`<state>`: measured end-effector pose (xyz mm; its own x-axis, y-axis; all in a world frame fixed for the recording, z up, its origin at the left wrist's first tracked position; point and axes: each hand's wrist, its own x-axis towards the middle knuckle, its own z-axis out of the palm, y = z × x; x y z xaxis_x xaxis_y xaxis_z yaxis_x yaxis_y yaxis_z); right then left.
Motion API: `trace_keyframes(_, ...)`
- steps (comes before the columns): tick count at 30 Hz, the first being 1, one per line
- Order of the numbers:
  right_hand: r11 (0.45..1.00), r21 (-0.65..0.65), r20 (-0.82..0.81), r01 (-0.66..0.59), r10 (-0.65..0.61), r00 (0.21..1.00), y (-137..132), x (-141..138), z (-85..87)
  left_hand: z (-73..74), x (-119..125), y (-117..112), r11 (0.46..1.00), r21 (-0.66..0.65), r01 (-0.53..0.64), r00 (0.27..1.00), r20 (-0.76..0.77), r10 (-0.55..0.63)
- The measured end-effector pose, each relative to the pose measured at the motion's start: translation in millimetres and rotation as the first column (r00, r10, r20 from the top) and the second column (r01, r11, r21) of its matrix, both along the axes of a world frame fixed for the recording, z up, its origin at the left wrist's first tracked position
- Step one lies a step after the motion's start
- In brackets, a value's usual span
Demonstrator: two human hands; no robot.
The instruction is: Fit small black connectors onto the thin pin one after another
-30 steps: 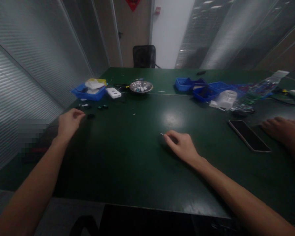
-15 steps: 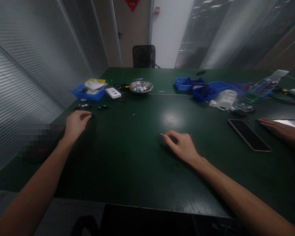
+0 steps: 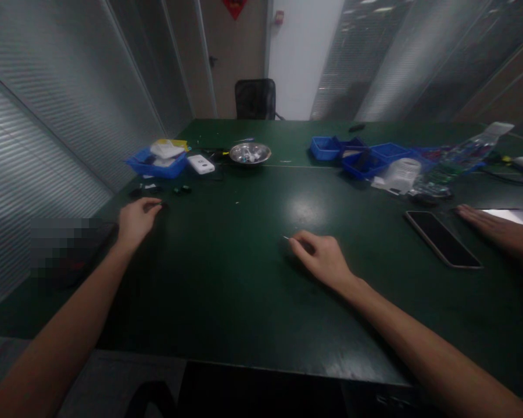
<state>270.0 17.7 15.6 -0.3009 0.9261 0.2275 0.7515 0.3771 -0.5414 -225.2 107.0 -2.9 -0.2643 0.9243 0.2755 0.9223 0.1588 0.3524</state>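
Note:
On the left of the green table, my left hand is closed in a pinch at a small dark piece, too blurred to name. Its fingertips are low over the tabletop. Nearer the middle, my right hand rests on its side with thumb and forefinger pinched together. A thin pale tip sticks out from that pinch; the rest is hidden by the fingers. Just beyond my left hand lie small dark green pieces.
Farther off stand a blue tray, a white device and a metal bowl of small parts. To the right are blue bins, a plastic bottle, a phone and another person's hand. A dark bag sits at left.
My left hand has shifted very slightly, still pinched by the small dark piece. My right hand stays where it was.

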Motion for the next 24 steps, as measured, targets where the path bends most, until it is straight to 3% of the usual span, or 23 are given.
trace_keyframes(16,0.999,-0.029,-0.01,-0.018,0.018,1.0,-1.0,0.5,2.5,-3.1,-5.8,3.0,0.996,-0.049,-0.069,0.961,0.264,0.079)
trace_keyframes(24,0.999,-0.03,0.001,-0.011,0.011,1.0,-0.5,1.0,2.6,-1.2,-1.5,1.9,0.995,-0.038,-0.097,0.964,0.246,0.103)
